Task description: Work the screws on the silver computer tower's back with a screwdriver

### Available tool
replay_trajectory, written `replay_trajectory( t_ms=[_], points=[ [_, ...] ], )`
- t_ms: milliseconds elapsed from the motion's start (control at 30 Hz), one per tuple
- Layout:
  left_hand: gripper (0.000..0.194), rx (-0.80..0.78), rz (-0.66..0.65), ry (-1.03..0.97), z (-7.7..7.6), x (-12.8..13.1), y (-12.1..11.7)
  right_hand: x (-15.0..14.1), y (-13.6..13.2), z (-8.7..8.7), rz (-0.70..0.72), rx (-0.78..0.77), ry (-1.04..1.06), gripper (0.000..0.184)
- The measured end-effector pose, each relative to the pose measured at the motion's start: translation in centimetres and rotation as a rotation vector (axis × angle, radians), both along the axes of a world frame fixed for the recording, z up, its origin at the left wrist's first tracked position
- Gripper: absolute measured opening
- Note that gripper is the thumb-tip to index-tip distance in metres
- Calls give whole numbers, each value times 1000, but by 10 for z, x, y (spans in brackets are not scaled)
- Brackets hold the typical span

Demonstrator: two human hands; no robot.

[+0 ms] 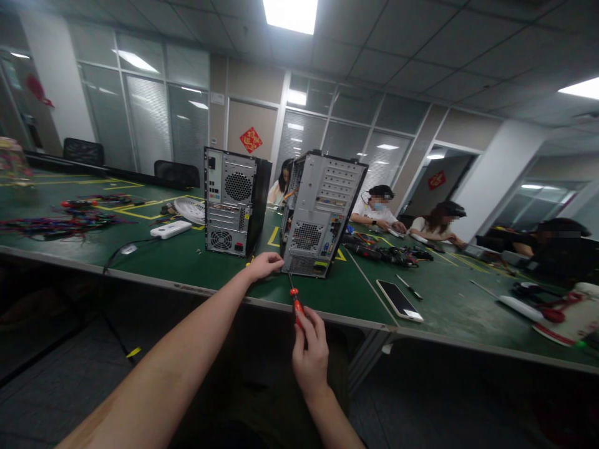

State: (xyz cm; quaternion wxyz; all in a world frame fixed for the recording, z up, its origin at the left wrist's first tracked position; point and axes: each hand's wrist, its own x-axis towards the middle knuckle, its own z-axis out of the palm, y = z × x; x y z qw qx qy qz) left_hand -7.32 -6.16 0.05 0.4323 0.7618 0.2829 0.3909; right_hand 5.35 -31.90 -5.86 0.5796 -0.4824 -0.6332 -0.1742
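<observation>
My right hand [309, 352] grips the red handle of a screwdriver [296, 302]. Its thin shaft points up to the bottom left corner of a tilted computer case [306, 206], whose rear side with slots and ports faces me and whose left side looks open. At that same corner is my left hand [266, 267], fingers curled and drawn together by the case's lower edge. Whether they pinch something small or only touch the case, I cannot tell. A second computer case [229, 202] stands upright to the left, rear side toward me.
To the left are a white power strip [171, 229], a white mesh basket [189, 210] and bundled cables [70, 218]. On the right lie a phone [399, 300], a pen-like tool [409, 287] and black cables [390, 252]. Several people sit across the green table [337, 305].
</observation>
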Motion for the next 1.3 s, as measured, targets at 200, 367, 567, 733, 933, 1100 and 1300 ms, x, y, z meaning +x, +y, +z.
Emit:
replay_trajectory(
  t_ms=[200, 367, 567, 733, 933, 1100, 1300],
  points=[
    [42, -32, 12, -6, 3, 0, -5, -1, -1, 3, -15, 9, 43, 29],
    [43, -26, 12, 0, 3, 0, -4, 0, 0, 0, -7, 10, -22, 38],
    [41, -14, 7, 2, 3, -1, -4, -1, 0, 0, -12, 14, 24, 30],
    [40, -26, 1, -1, 7, -2, -7, -2, -1, 5, -16, 28, 42, 27],
    [38, -36, 7, -10, 6, -1, -7, -1, -2, 3, -23, 33, 8, 30],
    [39, -25, 8, -9, 4, 0, -4, -1, -1, 4, -26, 17, 45, 24],
    [41, -20, -5, -21, 1, 0, -2, -2, -1, 4, -17, 34, 12, 31]
  ],
)
